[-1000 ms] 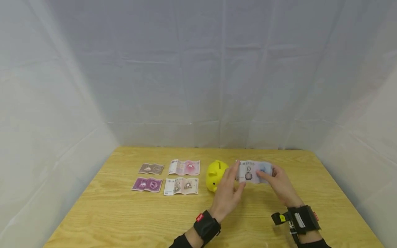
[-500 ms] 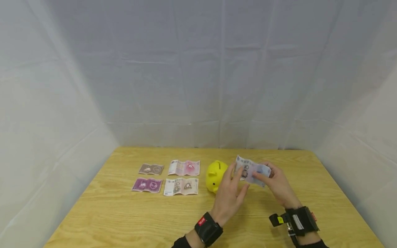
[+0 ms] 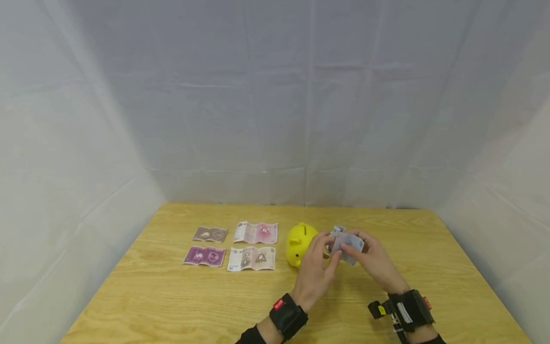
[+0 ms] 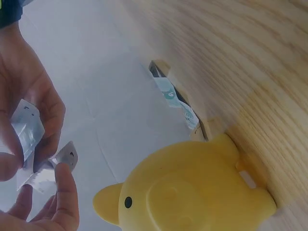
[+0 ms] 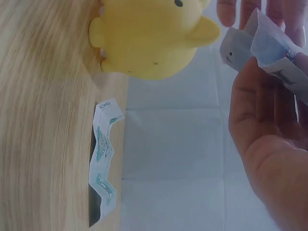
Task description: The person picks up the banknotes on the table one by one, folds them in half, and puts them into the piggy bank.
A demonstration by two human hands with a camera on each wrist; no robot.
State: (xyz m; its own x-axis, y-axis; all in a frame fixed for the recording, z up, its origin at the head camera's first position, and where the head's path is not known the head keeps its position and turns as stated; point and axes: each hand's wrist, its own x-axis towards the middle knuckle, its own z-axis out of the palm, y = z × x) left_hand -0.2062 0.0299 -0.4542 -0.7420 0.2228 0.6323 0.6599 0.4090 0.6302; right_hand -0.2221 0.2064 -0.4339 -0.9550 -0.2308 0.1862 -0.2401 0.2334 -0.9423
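Note:
Between my two hands is a pale blue-purple banknote, bent into a fold. My right hand pinches it, thumb across the front and fingers behind. My left hand grips the other end between thumb and fingertips. Both ends of the note stick up in the left wrist view. Just left of the hands stands a yellow piggy bank with a slot on its back, partly covered by the left fingers. In the right wrist view the folded note is at the upper right.
Left of the piggy bank lie a brown note, a pink note, a purple note and a beige note. A green creased note rests on the wooden table. White sheeting surrounds the table.
The blue-purple note, spread flat one second ago, has been lifted and tilted, then folded over. My right hand has moved left, and my left fingers have closed on the note.

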